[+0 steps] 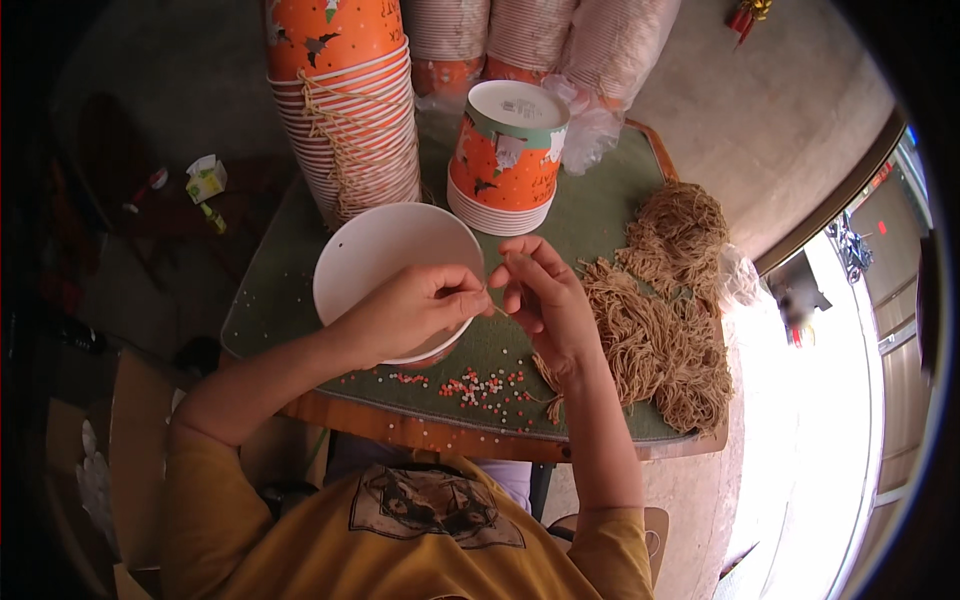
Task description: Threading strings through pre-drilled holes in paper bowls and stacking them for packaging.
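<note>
Over the front right rim of a white-lined paper bucket (385, 255), both my hands meet at a thin tan cord (499, 309). My left hand (430, 305) is closed, pinching the cord between thumb and forefinger. Just right of it, my right hand (548, 298) has its fingers curled, with the cord running to them; its exact hold is partly hidden. The bucket stands tilted, its open mouth showing and a small dark hole near the upper left of its wall. Small orange and white beads (480, 390) lie scattered along the table's front edge.
Tan cords lie in a tangled heap (655, 340) at right. A tall stack of orange buckets (345, 120) with cords hanging stands at back left. A shorter upturned stack (508, 165) is beside it. Plastic-wrapped stacks (530, 35) stand behind. The green-topped table (590, 215) has a wooden edge.
</note>
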A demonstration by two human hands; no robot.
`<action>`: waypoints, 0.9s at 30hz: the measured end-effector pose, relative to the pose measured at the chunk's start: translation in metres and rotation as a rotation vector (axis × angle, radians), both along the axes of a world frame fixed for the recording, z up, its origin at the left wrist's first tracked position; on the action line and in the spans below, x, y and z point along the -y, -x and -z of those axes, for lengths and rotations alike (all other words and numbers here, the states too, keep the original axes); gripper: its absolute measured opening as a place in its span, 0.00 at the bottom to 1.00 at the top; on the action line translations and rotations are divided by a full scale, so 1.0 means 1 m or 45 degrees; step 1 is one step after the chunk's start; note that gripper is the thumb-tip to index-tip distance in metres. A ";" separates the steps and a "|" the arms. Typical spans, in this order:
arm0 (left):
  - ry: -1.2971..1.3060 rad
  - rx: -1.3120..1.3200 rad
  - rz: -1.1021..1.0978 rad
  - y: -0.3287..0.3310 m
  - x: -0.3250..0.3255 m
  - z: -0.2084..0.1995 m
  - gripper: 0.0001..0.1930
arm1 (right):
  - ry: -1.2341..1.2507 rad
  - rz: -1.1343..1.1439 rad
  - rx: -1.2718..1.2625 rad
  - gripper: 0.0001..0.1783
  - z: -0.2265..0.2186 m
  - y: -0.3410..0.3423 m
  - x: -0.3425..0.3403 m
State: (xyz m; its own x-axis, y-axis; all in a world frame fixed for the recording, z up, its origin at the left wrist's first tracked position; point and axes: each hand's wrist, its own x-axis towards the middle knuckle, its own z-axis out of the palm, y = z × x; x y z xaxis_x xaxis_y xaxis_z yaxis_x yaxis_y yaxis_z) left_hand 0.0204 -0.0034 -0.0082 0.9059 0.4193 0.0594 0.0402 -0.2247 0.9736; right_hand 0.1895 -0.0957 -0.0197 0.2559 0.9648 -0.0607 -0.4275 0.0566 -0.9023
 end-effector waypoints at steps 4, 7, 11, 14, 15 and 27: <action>0.206 -0.093 -0.061 0.000 -0.002 -0.005 0.09 | -0.023 0.124 0.301 0.07 0.005 0.014 0.022; 0.171 -0.087 -0.047 -0.002 -0.001 -0.007 0.08 | -0.319 0.469 1.267 0.07 0.015 0.027 0.031; 0.274 -0.058 -0.048 0.000 -0.001 -0.008 0.08 | -0.344 0.510 1.276 0.08 0.012 0.044 0.033; 0.448 -0.165 -0.085 -0.001 0.000 -0.014 0.08 | -0.345 0.516 1.307 0.08 0.006 0.059 0.031; 0.448 -0.165 -0.086 -0.001 0.002 -0.018 0.08 | -0.346 0.515 1.306 0.08 0.010 0.058 0.030; 0.564 -0.111 -0.082 0.006 -0.006 -0.017 0.10 | -0.066 0.436 0.778 0.10 0.019 0.023 0.034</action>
State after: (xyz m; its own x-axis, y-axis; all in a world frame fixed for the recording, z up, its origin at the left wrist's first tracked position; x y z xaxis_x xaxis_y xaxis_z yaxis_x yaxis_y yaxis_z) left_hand 0.0146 0.0021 0.0089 0.8708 0.4429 -0.2135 0.1262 0.2183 0.9677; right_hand 0.1661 -0.1297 -0.0386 0.5195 0.8217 0.2346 0.2050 0.1467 -0.9677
